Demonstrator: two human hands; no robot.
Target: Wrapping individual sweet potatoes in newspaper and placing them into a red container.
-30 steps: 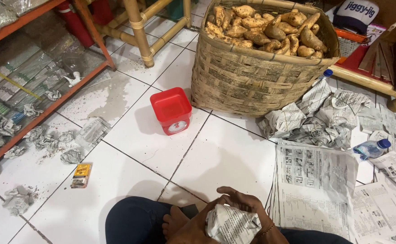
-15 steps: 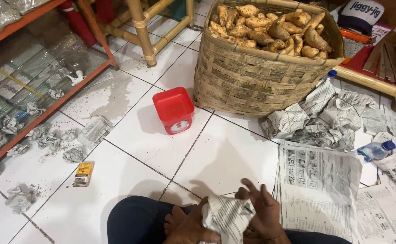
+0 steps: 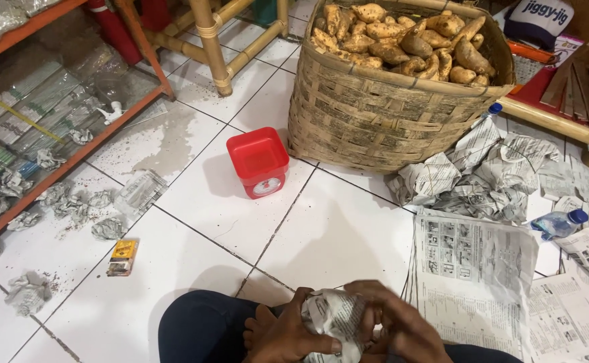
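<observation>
Scale (image 3: 259, 162) left of basket (image 3: 382, 121)

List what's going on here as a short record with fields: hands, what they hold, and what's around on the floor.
Left hand: wrapped around the newspaper bundle from its left side
Right hand: fingers pressed on the bundle's right side
Bundle: crumpled newsprint, held low over the person's lap
Basket: woven, heaped with brownish tubers
Red scale: on the white tiles beside the basket
Flat newspaper sheets: spread to the right
Crumpled newspaper pile: at the basket's foot
Plastic bottle: lying at far right
</observation>
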